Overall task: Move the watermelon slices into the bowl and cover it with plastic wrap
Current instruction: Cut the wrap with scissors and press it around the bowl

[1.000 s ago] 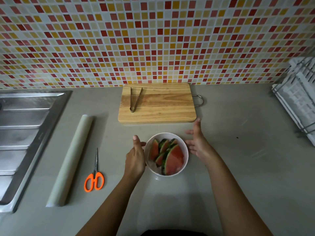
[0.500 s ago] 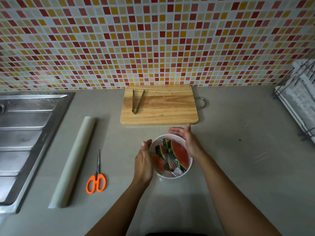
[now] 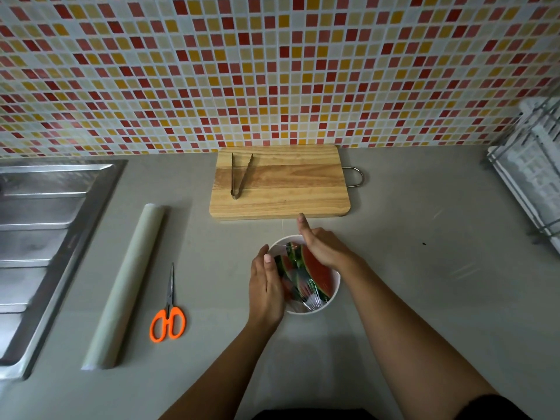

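Both our hands, the left hand [image 3: 266,283] and right hand [image 3: 321,247], press open-palmed on plastic wrap [image 3: 306,300] over the bowl [image 3: 334,294] of watermelon slices [image 3: 318,272], leaving only edge-sealing, we judge.

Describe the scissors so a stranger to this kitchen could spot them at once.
Start at the stainless steel sink on the left of the grey countertop. Just right of it lies a long pale roll of plastic wrap. The scissors with orange loop handles lie right of the roll, blades pointing toward the wall, the only bright orange thing on the counter.
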Motion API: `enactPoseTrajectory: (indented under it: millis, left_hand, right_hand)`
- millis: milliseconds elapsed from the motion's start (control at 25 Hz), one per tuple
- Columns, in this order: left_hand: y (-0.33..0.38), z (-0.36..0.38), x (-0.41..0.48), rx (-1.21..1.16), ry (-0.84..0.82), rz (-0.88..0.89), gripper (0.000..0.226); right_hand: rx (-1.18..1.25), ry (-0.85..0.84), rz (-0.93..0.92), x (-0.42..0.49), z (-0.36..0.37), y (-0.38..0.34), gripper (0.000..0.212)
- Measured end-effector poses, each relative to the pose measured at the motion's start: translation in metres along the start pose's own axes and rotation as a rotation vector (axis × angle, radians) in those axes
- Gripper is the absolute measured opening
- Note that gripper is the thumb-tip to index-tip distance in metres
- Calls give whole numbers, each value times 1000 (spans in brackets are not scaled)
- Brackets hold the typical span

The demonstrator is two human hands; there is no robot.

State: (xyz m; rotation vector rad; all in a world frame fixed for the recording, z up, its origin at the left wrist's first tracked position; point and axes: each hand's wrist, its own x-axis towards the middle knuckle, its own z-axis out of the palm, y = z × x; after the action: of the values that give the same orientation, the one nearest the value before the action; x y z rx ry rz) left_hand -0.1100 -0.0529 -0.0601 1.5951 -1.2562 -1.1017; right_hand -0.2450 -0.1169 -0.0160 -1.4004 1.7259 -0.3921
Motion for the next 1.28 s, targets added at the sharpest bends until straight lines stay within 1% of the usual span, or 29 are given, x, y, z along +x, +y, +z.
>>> enactPoseTrajectory:
  millis: [120,160,240,280,440,560,680,800,960,1080,1280]
  left_hand:
    - [1,-1,1,-20,-24,-5,70]
    - [2,-2,0,-27,-34,-3,67]
    - [5,-4,1,-63,-58,-9,53]
    - [6,-5,2,-77,-64,-6,52]
    - [3,-6,3,-97,-45,-22,70]
    - [-1,-7,3,-91,0,-17,70]
    - [-3,-8,3,-110,12,-29,75]
    - [-4,-8,3,-117,0,-25,73]
    - [1,-8,3,-120,-7,-17,72]
    - [2,-7,3,-119,-26,-20,75]
    - [5,-8,2,-84,-26,-13,66]
  right_hand:
    - [-50,12,7,3,2,0,81]
    - [-64,21,12,4,2,1,82]
    - [-75,22,30,3,4,1,82]
    - [-74,24,39,2,4,1,81]
    - [-57,23,51,-2,4,-1,76]
    - [-52,17,53,-5,4,-5,76]
    - [-54,9,68,-8,5,-10,80]
    - [-54,0,79,-9,6,-9,84]
    - [2,26,101,-9,8,-3,98]
    - [46,93,142,-12,8,0,98]
    - [80,174,203,-13,10,4,97]
